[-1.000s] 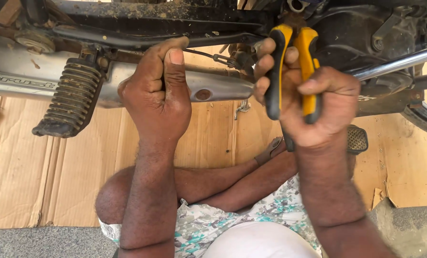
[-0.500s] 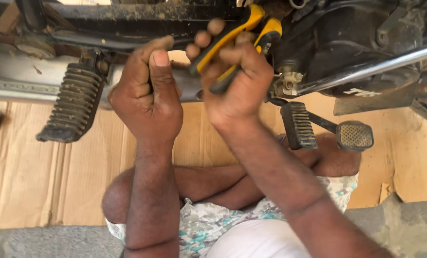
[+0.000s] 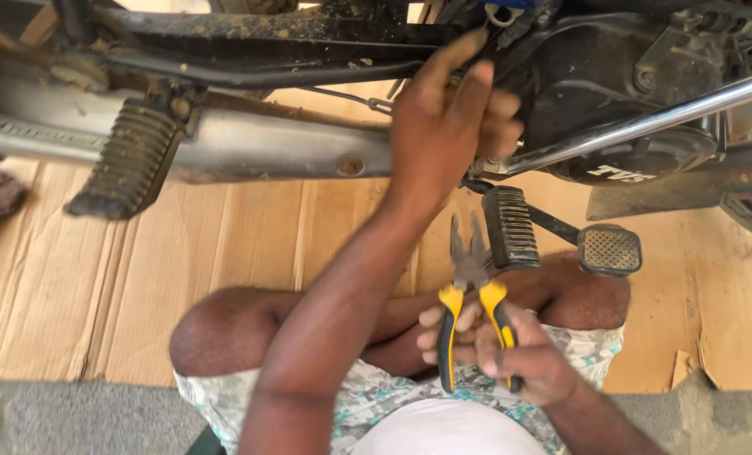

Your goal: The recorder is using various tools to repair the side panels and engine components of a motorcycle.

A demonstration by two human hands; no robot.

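Left hand [image 3: 448,126] raised to motorcycle engine [image 3: 612,93], fingers loosely spread, touching parts beside footpeg [image 3: 511,226]. Right hand [image 3: 511,354] low over lap, gripping yellow-handled pliers [image 3: 470,295], jaws up, slightly open. Cardboard [image 3: 250,244] covers floor beneath.

Flattened brown cardboard [image 3: 224,253] covers the ground; above it hang a ribbed footrest [image 3: 128,160] and, further right, a chrome pipe [image 3: 645,126].

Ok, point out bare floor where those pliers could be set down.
Free: cardboard between the left footrest and the knee. Crowded: right of the pliers, around the ribbed footrest and pedal.
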